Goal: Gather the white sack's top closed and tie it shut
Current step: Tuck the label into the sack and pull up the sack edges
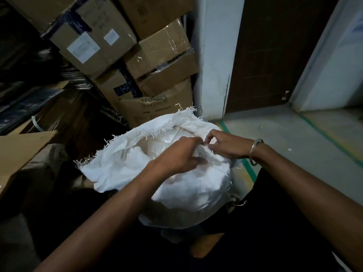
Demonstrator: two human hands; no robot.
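Fingers [206, 139] pinching white sack [121, 165] rim, frayed edge open, boxes [157, 55] behind

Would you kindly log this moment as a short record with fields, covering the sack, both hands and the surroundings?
sack: white sack, frayed top edge, mouth not yet closed
contents: pale bundle under clear plastic
left hand: gripping the near edge of the fabric
right hand: pinching fabric with its fingertips, close to the left hand
wrist: metal bangle on the right arm
tie: no knot visible
behind: stacked cardboard boxes
floor: green line beside the sack
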